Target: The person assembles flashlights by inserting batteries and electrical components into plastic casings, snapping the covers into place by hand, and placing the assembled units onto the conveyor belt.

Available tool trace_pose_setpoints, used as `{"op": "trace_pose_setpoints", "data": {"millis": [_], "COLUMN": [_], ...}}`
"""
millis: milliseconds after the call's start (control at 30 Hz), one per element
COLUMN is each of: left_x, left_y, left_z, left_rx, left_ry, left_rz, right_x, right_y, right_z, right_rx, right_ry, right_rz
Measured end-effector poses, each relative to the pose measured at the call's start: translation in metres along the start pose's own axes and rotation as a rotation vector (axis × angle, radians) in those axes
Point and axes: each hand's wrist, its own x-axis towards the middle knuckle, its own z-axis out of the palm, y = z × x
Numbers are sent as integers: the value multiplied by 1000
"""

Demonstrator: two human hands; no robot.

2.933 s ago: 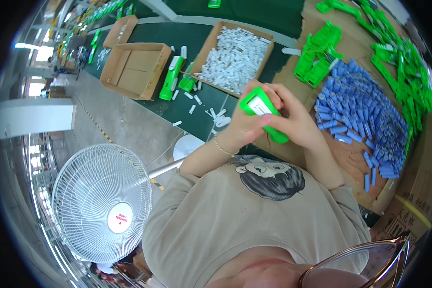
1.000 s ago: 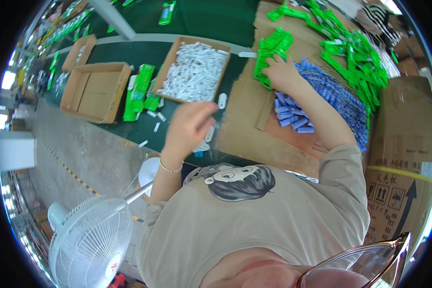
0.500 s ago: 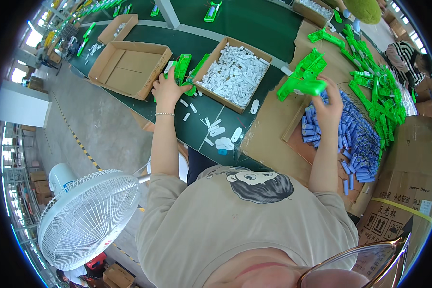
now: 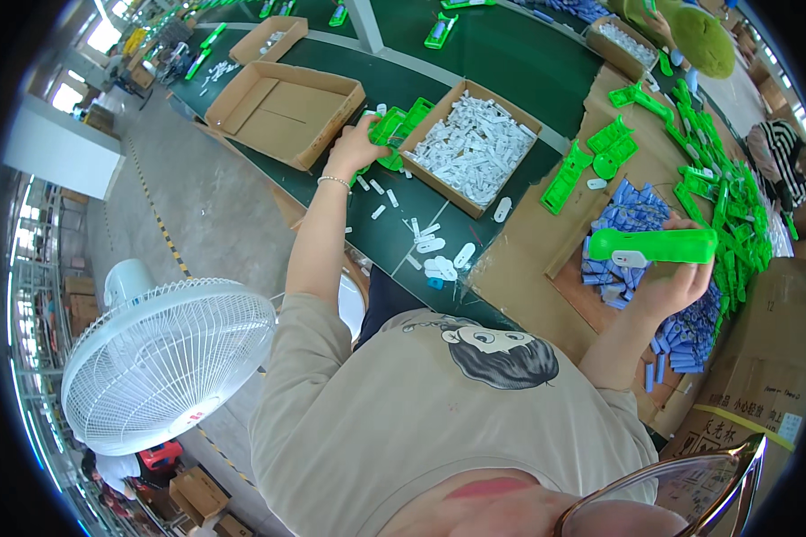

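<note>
My right hand (image 4: 676, 288) is closed around a long green plastic casing (image 4: 658, 243), held level above the blue cylinders. A white oval insert (image 4: 629, 259) sits on the casing's side. Further left, my left hand (image 4: 355, 149) grips the near end of a green casing half (image 4: 389, 131) with thumb and fingers, between two cardboard boxes; its fingertips are partly hidden. Beyond my right hand, open green casing parts (image 4: 566, 177) lie on the cardboard sheet. Blue wired cylinders (image 4: 631, 208) are heaped beneath and around the held casing.
A cardboard box of small white parts (image 4: 475, 148) stands mid-table. An emptier cardboard tray (image 4: 282, 112) is left of it. Loose white ovals (image 4: 464, 256) lie near me. Green casings (image 4: 734, 210) pile up at right, beside a large carton (image 4: 761, 331). A fan (image 4: 166, 367) stands left.
My right hand has drawn the casing toward me and rightward, turning it lengthwise. The open casing parts now lie apart from it. My left hand stays at its casing; the whole view has shifted.
</note>
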Motion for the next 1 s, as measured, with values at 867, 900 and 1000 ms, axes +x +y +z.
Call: {"op": "trace_pose_setpoints", "data": {"millis": [867, 900, 1000], "left_x": [5, 8, 28], "left_y": [-26, -31, -77], "left_z": [-149, -150, -136], "left_rx": [-2057, -1686, -1049], "left_ry": [155, 344, 524], "left_rz": [-104, -56, 18], "right_x": [-26, -26, -27], "right_y": [22, 23, 24], "right_z": [-7, -6, -8], "right_rx": [-86, -87, -84], "right_ry": [120, 126, 117], "right_rz": [295, 302, 307]}}
